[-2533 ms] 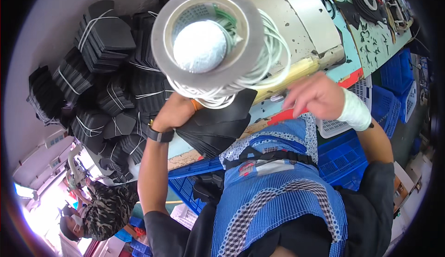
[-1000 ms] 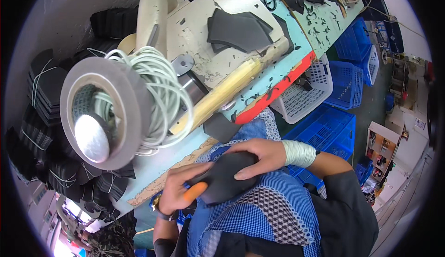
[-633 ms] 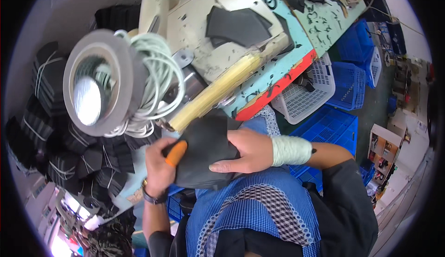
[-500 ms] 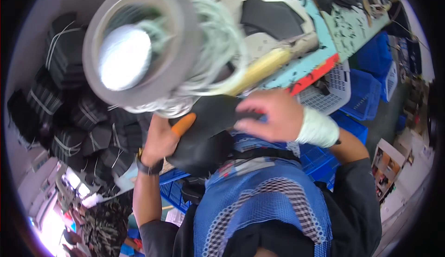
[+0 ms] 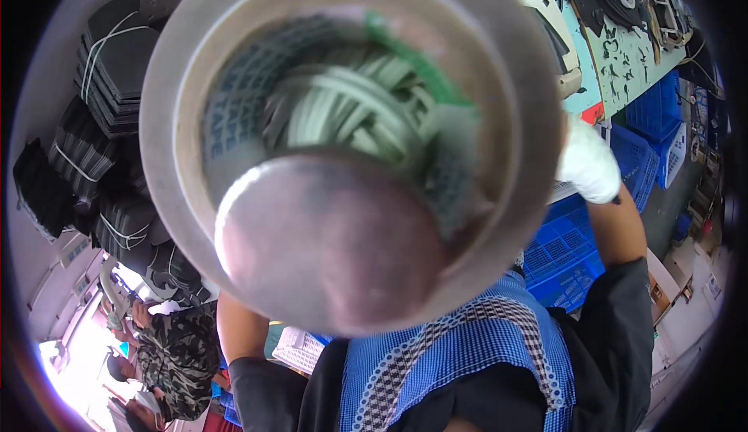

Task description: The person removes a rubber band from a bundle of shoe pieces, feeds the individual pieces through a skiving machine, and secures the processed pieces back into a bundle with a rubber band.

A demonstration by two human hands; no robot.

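A big roll of tape [image 5: 173, 136] hangs close before me and covers the middle of the head view. Through its ring shows a bundle of whitish cord [image 5: 351, 109], and a shiny round disc [image 5: 327, 237] overlaps its lower part. Behind the roll my left hand is hidden; only the left forearm [image 5: 240, 327] shows below it. My right wrist, in a white wrap [image 5: 590, 159], comes out at the roll's right edge, while the fingers of that hand are covered. Whatever either hand holds cannot be seen.
Tied stacks of dark sheets [image 5: 117, 74] stand at the left. Blue crates [image 5: 565, 249] are on the right, beside a pale green table [image 5: 623, 58] with black scraps. A person in camouflage clothing [image 5: 187, 354] is at the lower left.
The tape roll now looms larger and further right, hiding both hands and the black piece they held. My right wrist has shifted up and to the right.
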